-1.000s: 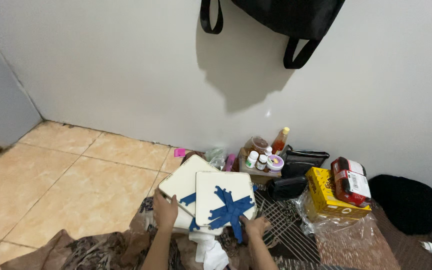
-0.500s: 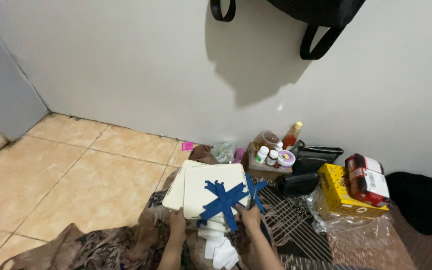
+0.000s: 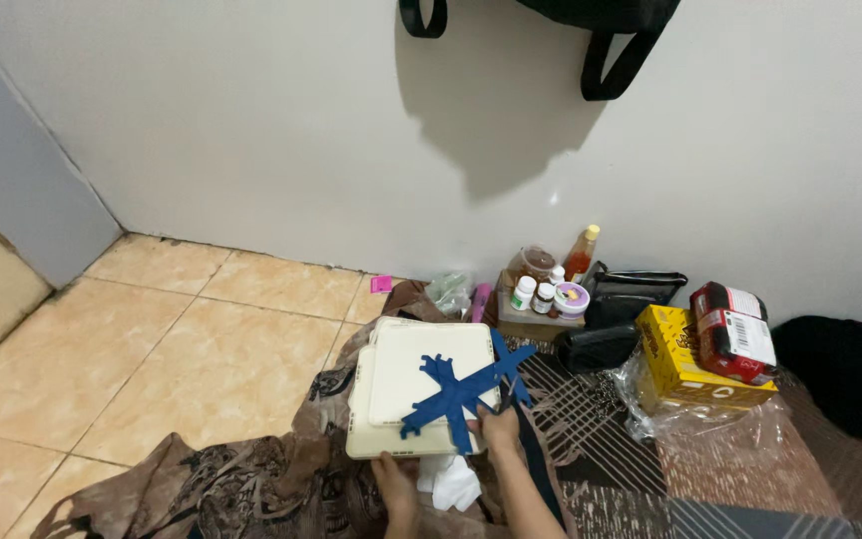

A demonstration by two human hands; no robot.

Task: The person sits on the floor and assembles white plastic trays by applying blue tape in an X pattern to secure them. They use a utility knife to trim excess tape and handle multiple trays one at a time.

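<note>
Cream plastic, square and flat: two boards lie stacked on the patterned brown cloth, the smaller white board on top of the larger cream board, whose near edge juts toward the person. Across the top board lies a blue star-shaped cutout, its arms overhanging the right edge and the near edge of the stack.

To the left of the stack, tan floor tiles run bare to the white wall and the grey door edge, giving wide open room on that side. To the right the space is tight: a striped mat holds a yellow box with a red packet on it, a black pouch, and a cluster of small bottles and jars against the wall. A black bag hangs above.

Both forearms come up from the bottom edge. The left hand sits at the near edge of the cream board, fingers curled on its rim. The right hand is beside the stack's near right corner, fingers closed on a lower arm of the blue cutout. Crumpled white paper lies between the two wrists, just below the boards.
</note>
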